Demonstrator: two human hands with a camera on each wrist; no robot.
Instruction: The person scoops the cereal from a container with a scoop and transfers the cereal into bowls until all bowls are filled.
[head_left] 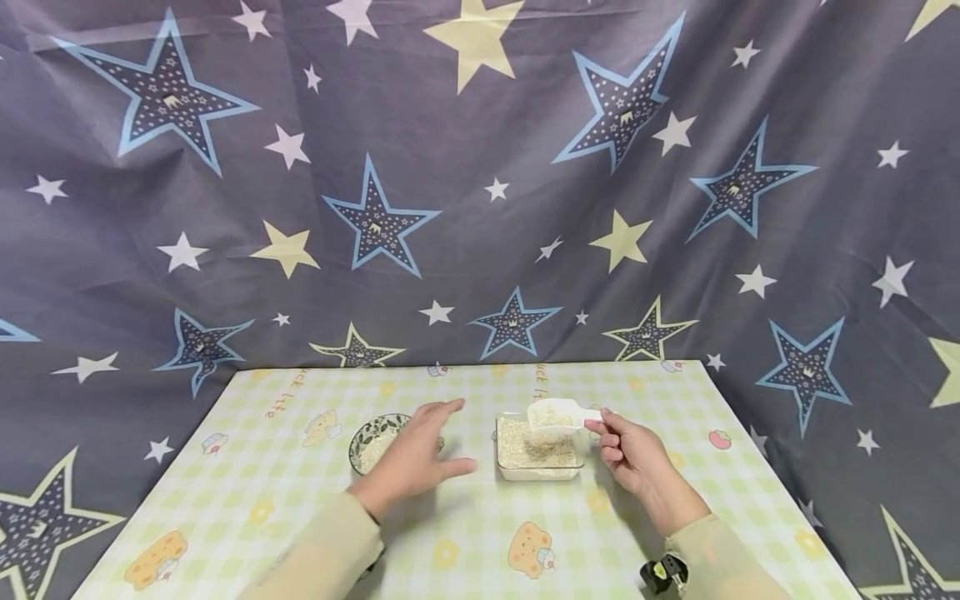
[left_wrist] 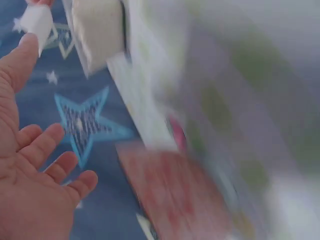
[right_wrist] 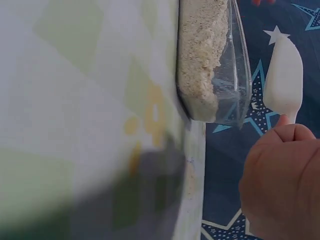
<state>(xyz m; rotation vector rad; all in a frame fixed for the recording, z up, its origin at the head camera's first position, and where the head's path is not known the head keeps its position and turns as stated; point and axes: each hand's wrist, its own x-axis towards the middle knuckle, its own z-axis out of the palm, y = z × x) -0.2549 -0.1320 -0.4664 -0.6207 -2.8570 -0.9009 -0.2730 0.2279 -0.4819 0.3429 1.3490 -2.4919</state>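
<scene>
My right hand (head_left: 637, 458) pinches the handle of a white scoop (head_left: 572, 416) with pale grains in it. It is held over a clear rectangular container (head_left: 538, 474) filled with coarse pale grains (head_left: 519, 443). In the right wrist view the scoop (right_wrist: 284, 82) shows its underside, higher than the container (right_wrist: 234, 100). My left hand (head_left: 416, 458), fingers spread and holding nothing, hovers over the near right side of a leaf-patterned bowl (head_left: 356, 446). Pale grains (head_left: 372, 452) lie in that bowl, partly hidden by the hand. The left wrist view shows the palm (left_wrist: 30, 175) facing up-frame with loose fingers.
A green-and-white checked tablecloth (head_left: 450, 525) with cartoon prints covers the table. Behind its far edge hangs a dark curtain (head_left: 465, 267) with stars. A blurred reddish shape (left_wrist: 172, 195) fills the lower part of the left wrist view.
</scene>
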